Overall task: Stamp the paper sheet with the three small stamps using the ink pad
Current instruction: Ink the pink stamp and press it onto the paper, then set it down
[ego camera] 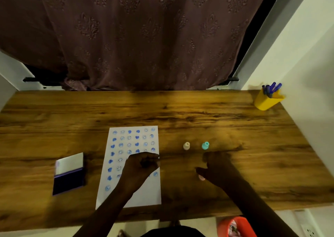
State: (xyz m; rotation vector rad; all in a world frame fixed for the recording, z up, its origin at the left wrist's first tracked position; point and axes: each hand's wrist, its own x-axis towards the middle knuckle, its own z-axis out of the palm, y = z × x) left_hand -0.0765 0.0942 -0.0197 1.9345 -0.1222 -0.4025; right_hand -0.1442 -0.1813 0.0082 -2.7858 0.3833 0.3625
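Observation:
The white paper sheet (151, 197) lies on the wooden desk and carries rows of blue stamped hearts and faces. My left hand (140, 166) rests on the middle of the sheet with its fingers curled; nothing shows in it. An open ink pad (68, 179) with dark blue ink lies left of the sheet. Two small stamps stand upright to the right of the sheet, a cream stamp (186, 145) and a teal stamp (205, 145). My right hand (216, 168) hovers just in front of them, pinching a small pink stamp (201, 178) at the thumb tip.
A yellow pen holder (267, 101) with blue pens stands at the desk's far right corner by the wall. A brown curtain hangs behind the desk. A red bin (236, 226) sits on the floor below the front edge.

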